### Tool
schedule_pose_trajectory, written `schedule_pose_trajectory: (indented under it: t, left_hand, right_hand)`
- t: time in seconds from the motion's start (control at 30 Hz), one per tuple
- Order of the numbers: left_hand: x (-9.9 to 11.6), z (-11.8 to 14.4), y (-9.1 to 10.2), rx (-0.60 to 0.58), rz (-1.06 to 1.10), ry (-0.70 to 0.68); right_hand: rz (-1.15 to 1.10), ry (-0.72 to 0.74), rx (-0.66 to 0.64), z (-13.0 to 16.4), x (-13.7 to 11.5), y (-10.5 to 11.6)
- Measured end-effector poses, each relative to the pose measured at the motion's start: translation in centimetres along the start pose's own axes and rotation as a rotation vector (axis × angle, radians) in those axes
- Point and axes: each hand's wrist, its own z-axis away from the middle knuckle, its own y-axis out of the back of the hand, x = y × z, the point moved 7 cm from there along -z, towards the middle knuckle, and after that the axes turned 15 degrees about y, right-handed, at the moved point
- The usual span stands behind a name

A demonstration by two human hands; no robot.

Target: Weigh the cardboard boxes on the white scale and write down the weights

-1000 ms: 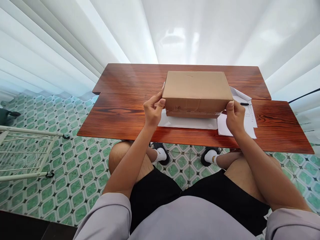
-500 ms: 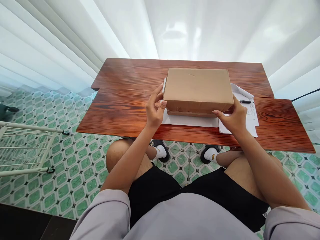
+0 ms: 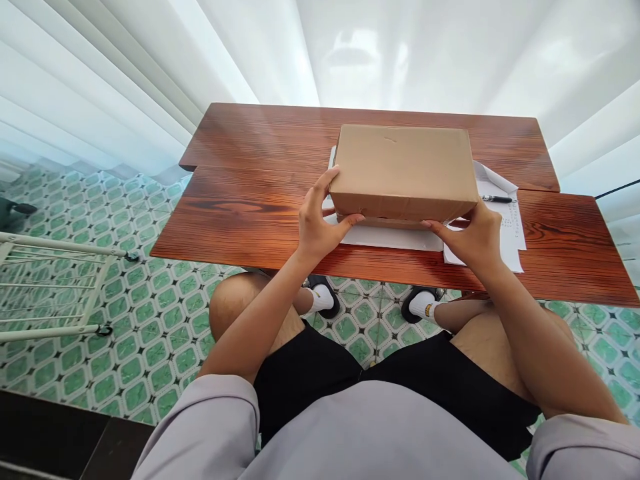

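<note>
Cardboard box [image 3: 404,170] sits near the middle of the wooden table [image 3: 250,200], resting on white sheets of paper [image 3: 390,237] that stick out from under its near edge and to its right. It is a plain brown box with its broad face upward, closed on every side that shows; the near wall carries a faint band along it (tape or a seam, too blurred to tell). As a judgement, the handling is at an early stage: the box is gripped but no flap is raised, nothing has come out of it, and whether its near edge is lifted off the paper cannot be told.

Both hands are on the box's near corners. The left hand [image 3: 316,227] cups the near left corner, with the fingers [image 3: 327,180] stretched up along the left wall and the thumb tucked under the bottom edge of the near wall, so the corner lies in the crook between them. The right hand [image 3: 473,237] holds the near right corner the same way, its thumb reaching leftward along the lower edge and its fingers curled round the right wall, mostly hidden behind the box. Neither hand is clenched; each is half open and pressed to the cardboard.

A black pen [image 3: 497,199] lies on the printed sheet just right of the box, clear of both hands.
</note>
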Motion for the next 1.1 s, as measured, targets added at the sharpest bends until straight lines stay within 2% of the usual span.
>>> schedule_pose_trajectory:
  t: [0.43,0.63,0.8,0.87,0.93,1.03,1.1]
  left_hand:
    - [0.1,-0.3,-0.1,-0.001,0.059,0.024]
    - [0.5,-0.1,-0.3,-0.042,0.018,-0.012]
    - [0.3,0.0,-0.4,-0.094,0.049,0.023]
    - [0.4,0.1,-0.2,-0.101,0.053,0.017]
    - [0.9,0.3,0.5,-0.051,0.024,-0.033]
    - [2.1,1.0,2.3,0.117,-0.076,-0.180]
    - [3.3,2.1,3.4,0.228,-0.127,-0.358]
  right_hand:
    - [-0.008,-0.050,0.048,-0.1,0.2,0.3]
    - [-0.044,-0.068,-0.013,-0.1,0.1,0.3]
    - [-0.014,-0.054,-0.054,-0.3,-0.7,0.6]
    - [0.007,-0.006,-0.057,-0.5,-1.2,0.9]
    - [0.058,0.098,0.019,-0.6,-1.9,1.9]
    - [0.203,0.352,0.308,0.1,-3.8,4.3]
    - [0.303,0.557,0.436,1.2,-5.5,4.8]
